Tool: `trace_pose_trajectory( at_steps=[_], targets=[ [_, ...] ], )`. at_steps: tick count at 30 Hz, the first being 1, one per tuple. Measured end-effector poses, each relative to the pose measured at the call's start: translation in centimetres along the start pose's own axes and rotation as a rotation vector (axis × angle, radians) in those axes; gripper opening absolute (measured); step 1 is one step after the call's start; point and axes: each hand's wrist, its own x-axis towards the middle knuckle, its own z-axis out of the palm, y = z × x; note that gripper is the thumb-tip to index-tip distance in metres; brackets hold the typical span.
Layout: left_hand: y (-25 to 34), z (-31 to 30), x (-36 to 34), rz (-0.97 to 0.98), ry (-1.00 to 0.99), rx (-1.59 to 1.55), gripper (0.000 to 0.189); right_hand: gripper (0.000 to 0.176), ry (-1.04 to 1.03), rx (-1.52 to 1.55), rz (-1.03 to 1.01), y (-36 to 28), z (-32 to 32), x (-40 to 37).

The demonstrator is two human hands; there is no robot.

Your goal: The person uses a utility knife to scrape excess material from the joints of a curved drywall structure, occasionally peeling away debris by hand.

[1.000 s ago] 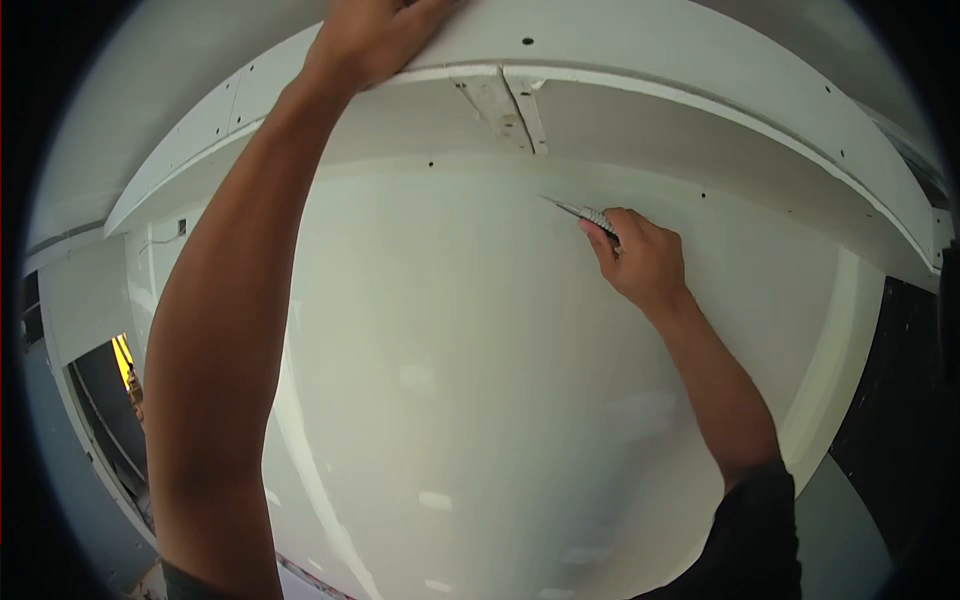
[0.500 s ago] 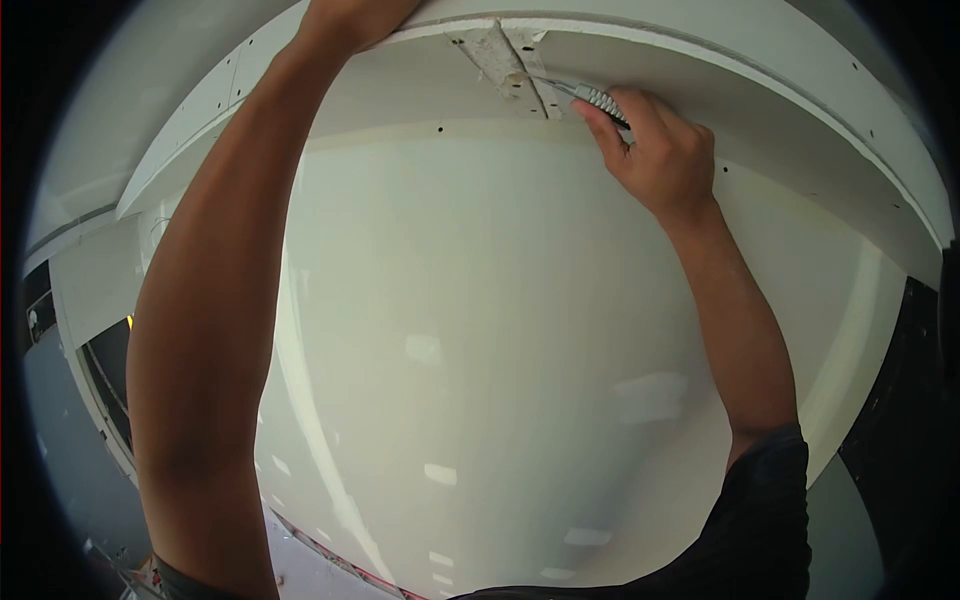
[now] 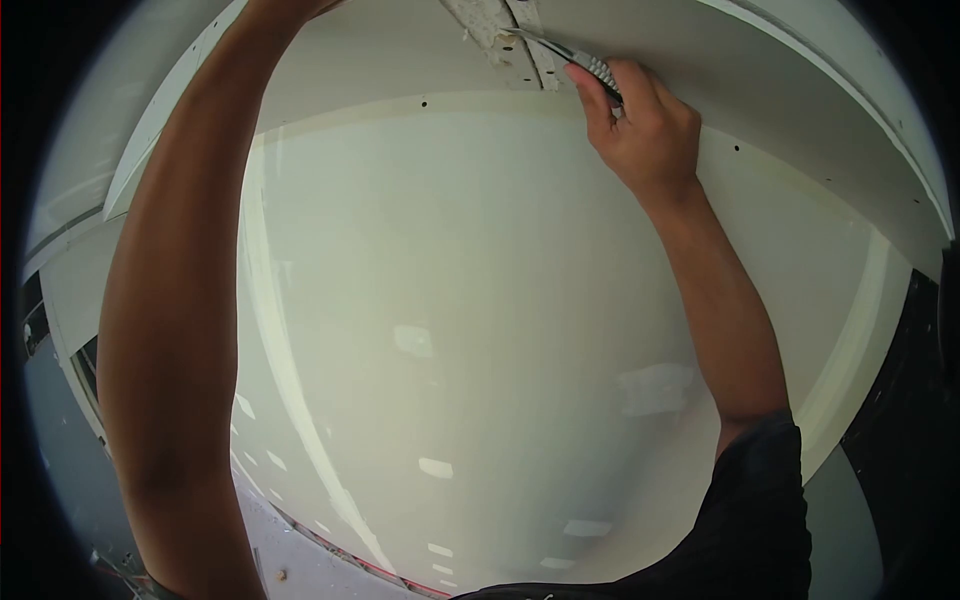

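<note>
In my right hand [image 3: 650, 125] is a utility knife [image 3: 600, 72] with a grey ribbed handle, gripped between thumb and fingers. Its thin blade points up and left, with the tip at a rough, torn-looking patch [image 3: 490, 30] on the underside of a white panel. A dark seam [image 3: 528, 45] runs through this patch, close to the blade. My left hand [image 3: 290, 6] is raised to the top edge of the view by the panel. Most of it is cut off, so its fingers are hidden.
A large glossy white panel [image 3: 480, 300] fills the middle and reflects lights. The overhead white panel [image 3: 700, 50] has a curved-looking edge and small dark screw spots. Dark surfaces [image 3: 890, 370] stand at the right. A red strip [image 3: 400, 583] lies along the bottom.
The view has shifted, so the overhead panel and left arm sit higher and further left. The knife, still in my right hand, has its blade tip further over the rough patch, left of the seam.
</note>
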Motion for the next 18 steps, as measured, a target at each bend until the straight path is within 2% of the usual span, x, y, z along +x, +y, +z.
trace_pose_trajectory(
  at_steps=[2,8,10,12,18],
  targets=[
    [-0.6,0.2,0.7,-0.095,-0.036,-0.062,0.074,0.035,0.002,0.008,0.01,0.0,0.2,-0.2],
    [0.4,-0.4,0.4,-0.066,-0.031,0.009,0.067,0.033,-0.089,0.036,0.026,-0.3,-1.7,-0.2],
    [0.5,-0.7,0.3,-0.057,-0.043,0.014,0.064,0.032,-0.169,0.086,0.102,-0.3,-2.2,-0.3],
    [0.5,-0.7,0.3,-0.007,-0.012,-0.014,0.064,0.032,-0.154,0.106,0.085,-0.1,-2.3,0.1],
    [0.3,-0.6,0.4,-0.031,-0.043,-0.005,0.064,0.032,-0.105,0.076,-0.022,0.2,-2.1,1.7]
  ],
)
